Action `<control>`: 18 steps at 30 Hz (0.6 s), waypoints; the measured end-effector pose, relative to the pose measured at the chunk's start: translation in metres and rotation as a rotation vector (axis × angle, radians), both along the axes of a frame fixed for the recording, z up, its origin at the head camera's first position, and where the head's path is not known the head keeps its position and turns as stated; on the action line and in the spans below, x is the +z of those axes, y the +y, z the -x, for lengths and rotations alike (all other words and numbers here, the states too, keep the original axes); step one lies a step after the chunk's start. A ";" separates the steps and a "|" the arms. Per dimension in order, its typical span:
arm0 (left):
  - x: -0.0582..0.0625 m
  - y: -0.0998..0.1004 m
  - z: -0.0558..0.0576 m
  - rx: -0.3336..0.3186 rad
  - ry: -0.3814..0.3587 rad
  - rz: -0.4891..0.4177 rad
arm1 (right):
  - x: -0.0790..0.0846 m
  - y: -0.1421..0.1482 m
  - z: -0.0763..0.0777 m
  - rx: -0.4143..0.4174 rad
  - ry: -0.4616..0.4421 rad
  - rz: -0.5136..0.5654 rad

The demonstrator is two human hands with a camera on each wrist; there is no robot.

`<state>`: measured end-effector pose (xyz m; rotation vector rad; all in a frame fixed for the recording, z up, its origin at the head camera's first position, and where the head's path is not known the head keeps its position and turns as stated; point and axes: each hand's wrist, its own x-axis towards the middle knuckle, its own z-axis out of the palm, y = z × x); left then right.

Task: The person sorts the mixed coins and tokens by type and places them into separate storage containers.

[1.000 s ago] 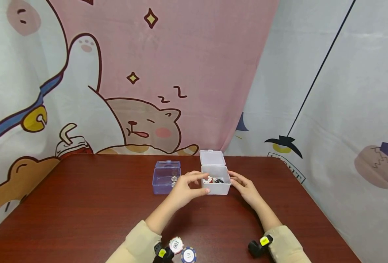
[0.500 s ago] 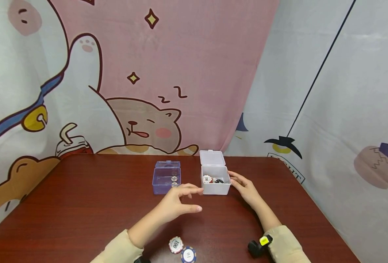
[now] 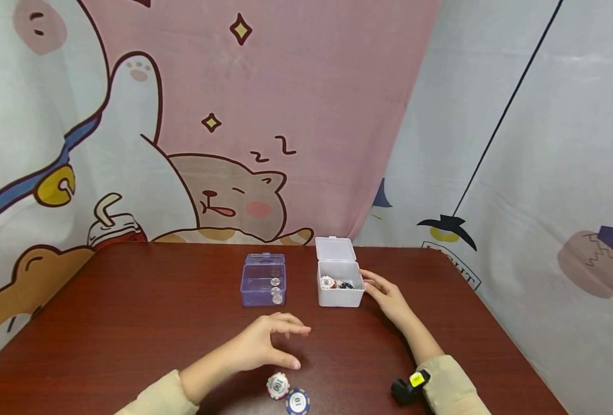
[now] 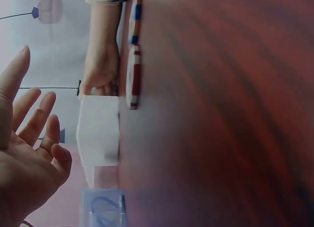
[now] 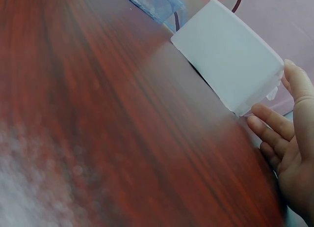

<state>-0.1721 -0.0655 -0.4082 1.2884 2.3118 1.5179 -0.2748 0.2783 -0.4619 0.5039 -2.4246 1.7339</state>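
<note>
My left hand (image 3: 264,343) is open and holds nothing, thumb and fingers spread, just behind two poker chips on the table. One is a white and red poker chip (image 3: 278,385); beside it lies a blue and white poker chip (image 3: 298,402). In the left wrist view both appear edge-on, flat on the wood. My right hand (image 3: 391,297) rests its fingertips against the right side of a white plastic box (image 3: 340,298), its lid raised at the back. Inside lie several chips (image 3: 328,282), white-red and black ones showing.
Left of the white box stands a translucent blue box (image 3: 254,298), lid up, with several small silvery round pieces (image 3: 277,299) along its right side. A printed cloth (image 3: 327,115) hangs behind the brown table (image 3: 145,323).
My left hand has left the white box and come back leftward and toward me, near the loose chips. A white-red chip now shows in the box. My right hand has stayed put.
</note>
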 end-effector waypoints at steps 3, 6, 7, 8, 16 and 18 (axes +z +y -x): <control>-0.005 -0.004 -0.001 -0.033 -0.017 0.026 | 0.000 0.000 0.000 -0.007 0.003 0.004; -0.010 -0.009 -0.001 -0.075 -0.015 0.058 | 0.000 0.000 -0.001 -0.006 0.001 0.004; -0.012 -0.010 -0.002 -0.090 -0.014 0.071 | 0.000 0.000 -0.001 -0.008 -0.004 0.008; -0.013 -0.012 -0.002 -0.107 -0.014 0.082 | 0.000 0.000 -0.001 -0.005 -0.005 0.007; -0.020 -0.025 -0.004 -0.144 -0.034 0.162 | -0.002 0.002 0.001 0.009 0.007 0.008; -0.022 -0.027 -0.003 -0.148 -0.034 0.183 | -0.002 0.002 0.001 0.013 0.010 0.008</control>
